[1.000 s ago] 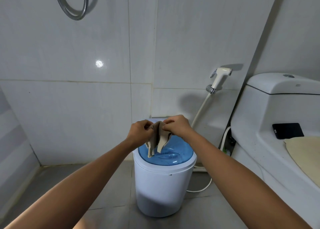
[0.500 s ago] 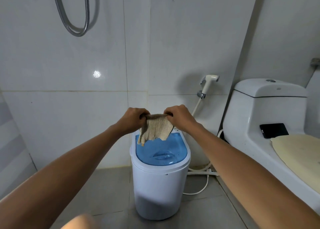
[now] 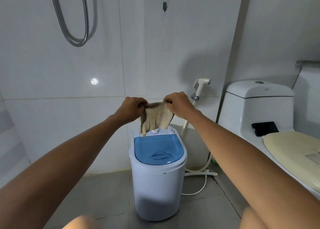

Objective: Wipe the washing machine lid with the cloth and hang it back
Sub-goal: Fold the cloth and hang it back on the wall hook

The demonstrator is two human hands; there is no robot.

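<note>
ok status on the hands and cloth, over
Left hand and right hand pinch the cloth by its top corners. It hangs spread above the blue lid. Nothing in the way.

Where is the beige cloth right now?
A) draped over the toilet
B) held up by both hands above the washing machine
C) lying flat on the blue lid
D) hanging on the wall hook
B: the left hand and right hand each pinch a top corner of the cloth, which hangs spread above the washing machine lid.
</note>
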